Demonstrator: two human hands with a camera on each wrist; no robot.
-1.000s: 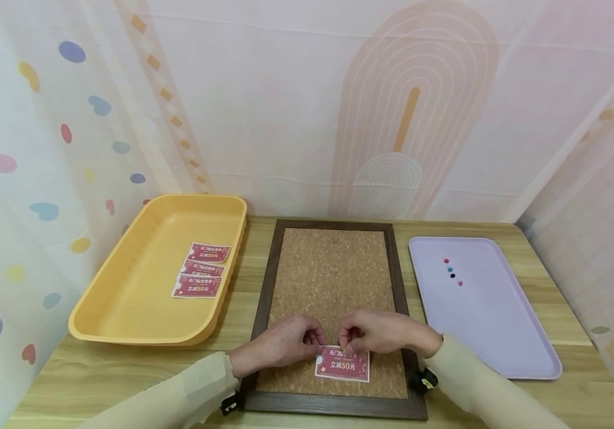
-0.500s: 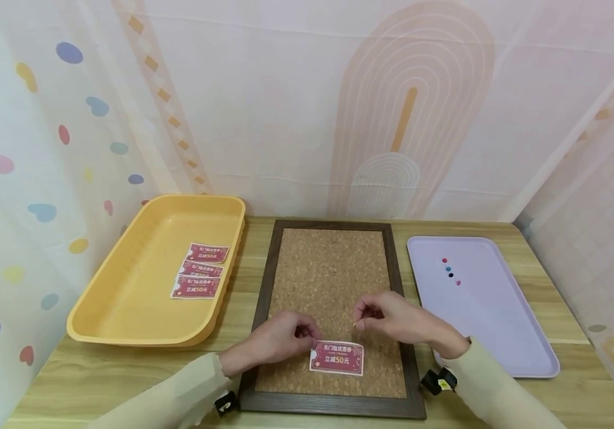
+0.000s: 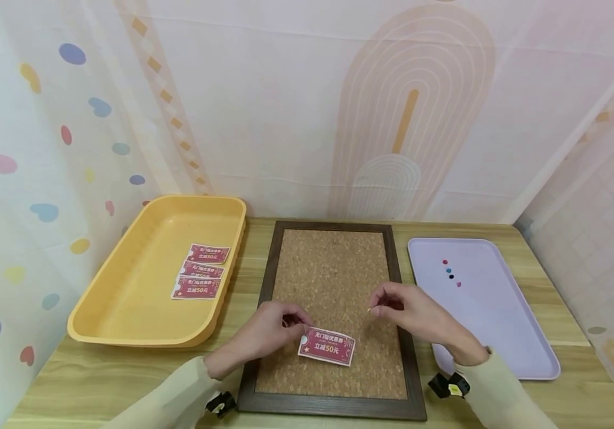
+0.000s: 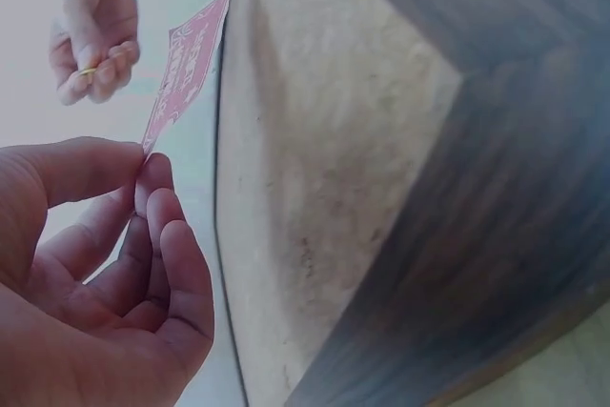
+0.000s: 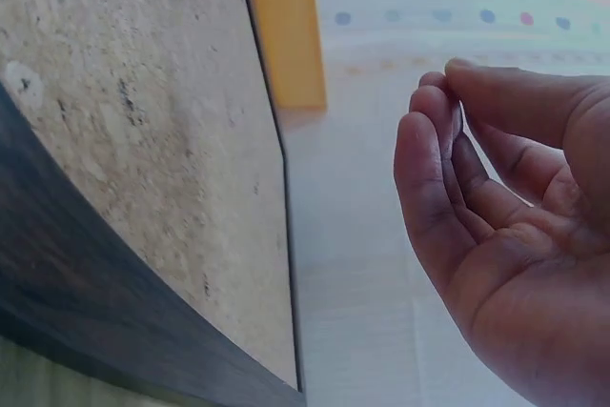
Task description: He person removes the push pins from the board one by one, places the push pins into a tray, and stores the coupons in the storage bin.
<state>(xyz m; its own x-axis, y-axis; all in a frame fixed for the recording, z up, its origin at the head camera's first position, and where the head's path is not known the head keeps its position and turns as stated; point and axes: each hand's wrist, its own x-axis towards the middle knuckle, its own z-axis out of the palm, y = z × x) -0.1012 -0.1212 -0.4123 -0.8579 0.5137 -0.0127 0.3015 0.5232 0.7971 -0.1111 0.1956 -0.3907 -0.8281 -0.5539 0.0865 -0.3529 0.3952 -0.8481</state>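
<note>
My left hand (image 3: 272,329) pinches a red-and-white paper coupon (image 3: 326,346) by its upper left corner, between thumb and forefinger. The coupon is raised and tilted above the lower half of a cork board (image 3: 334,268) with a dark wooden frame; the left wrist view shows the coupon (image 4: 187,66) clear of the cork. To the right of the coupon, my right hand (image 3: 414,314) hovers over the board's right side. Its thumb and forefinger pinch a tiny yellow pushpin (image 4: 88,71), mostly hidden by the fingertips.
A yellow tray (image 3: 124,310) on the left holds several matching coupons (image 3: 198,288). The lilac tray (image 3: 492,333) at the right bears several small coloured pushpins (image 3: 449,270). Both trays and the board lie on a wooden table (image 3: 98,381), with a patterned curtain (image 3: 285,107) behind.
My left hand has lifted the coupon off the cork and drawn it up and left, tilting it. My right hand has pulled away from the coupon, up and to the right.
</note>
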